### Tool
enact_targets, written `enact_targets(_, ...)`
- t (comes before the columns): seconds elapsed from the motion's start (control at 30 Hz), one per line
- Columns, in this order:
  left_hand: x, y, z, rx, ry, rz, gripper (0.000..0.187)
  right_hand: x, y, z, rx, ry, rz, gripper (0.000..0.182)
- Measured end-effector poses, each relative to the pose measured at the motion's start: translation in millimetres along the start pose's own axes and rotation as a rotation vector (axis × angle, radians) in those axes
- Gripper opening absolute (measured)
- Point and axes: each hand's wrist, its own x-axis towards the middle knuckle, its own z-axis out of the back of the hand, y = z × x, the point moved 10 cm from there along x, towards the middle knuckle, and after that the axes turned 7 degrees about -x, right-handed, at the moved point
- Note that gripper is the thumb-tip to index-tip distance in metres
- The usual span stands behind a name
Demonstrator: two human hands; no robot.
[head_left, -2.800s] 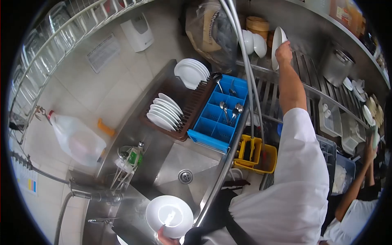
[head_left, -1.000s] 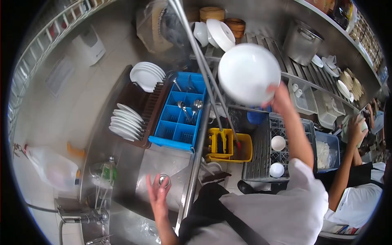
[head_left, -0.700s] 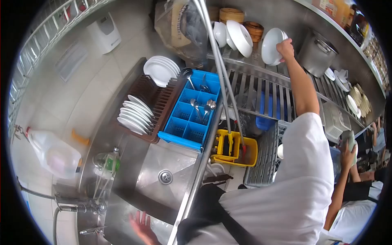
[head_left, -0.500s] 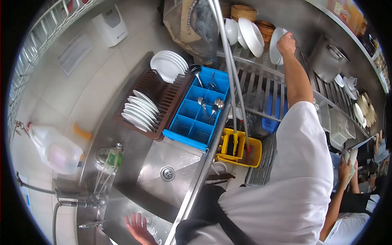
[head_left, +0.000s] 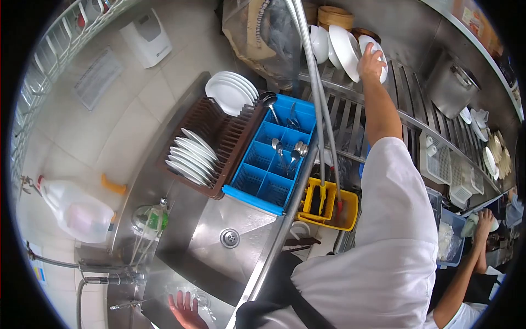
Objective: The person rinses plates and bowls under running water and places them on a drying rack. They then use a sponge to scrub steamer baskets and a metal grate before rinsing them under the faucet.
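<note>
My right hand reaches up to the slatted metal shelf. Its fingers are bent around a white bowl standing on edge there, and part of the bowl is hidden behind them. Close beside it, more white bowls lean in a row. Low in the view, my left hand is open with its fingers spread, holding nothing. It is over the steel sink, near some clear wet or glassy thing that I cannot make out.
A brown rack holds white plates beside a blue cutlery tray. Two long poles rise from a yellow mop bucket. A steel pot stands on the shelf. At the right, another person's hands are above a blue bin.
My right hand has moved from the bowl's upper edge down against its face, and the bowl now tilts toward the others. The other person's hands have shifted. My left hand stays low and open.
</note>
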Motion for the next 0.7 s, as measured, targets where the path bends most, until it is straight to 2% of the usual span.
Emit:
enact_targets(0.07, -2.9, -5.3, 1.0, 0.047, 0.014, -0.012, 0.074, -11.9, -5.7, -3.9, 0.154, 0.037, -0.077, 0.07)
enact_targets(0.1, -3.7, -8.4, 2.0, 0.065, 0.011, -0.017, 0.074, -18.9, -8.8, -13.5, 0.266, 0.096, -0.102, 0.076)
enact_targets(0.2, -5.6, -7.2, 12.5, 0.086, -0.006, -0.024, 0.073, -28.8, -0.5, -13.0, 0.323, 0.05, -0.039, 0.086)
enact_targets(0.23, -6.2, -6.3, 16.6, 0.086, -0.022, -0.028, 0.074, -34.2, 1.5, -13.8, 0.431, 0.035, -0.055, 0.073)
enact_targets(0.37, -8.1, -9.3, 14.4, 0.094, -0.035, -0.049, 0.074, -45.5, -4.4, -20.6, 0.508, 0.047, -0.103, 0.082)
enact_targets(0.47, -6.0, -13.9, 10.1, 0.088, -0.036, -0.052, 0.074, -39.3, -16.6, -29.5, 0.505, 0.055, -0.11, 0.084)
enact_targets(0.6, -28.3, -4.8, 11.1, 0.076, -0.077, -0.065, 0.072, -37.0, -5.4, -9.8, 0.547, 0.118, -0.123, 0.082)
enact_targets(0.67, -27.8, 0.7, 33.0, 0.053, -0.098, -0.062, 0.072, -55.3, 5.5, 7.3, 0.67, -0.047, -0.106, 0.077)
enact_targets(0.7, -15.8, 7.9, 59.4, 0.094, -0.106, -0.058, 0.071, -66.1, 9.2, 2.7, 0.599, -0.089, -0.089, 0.079)
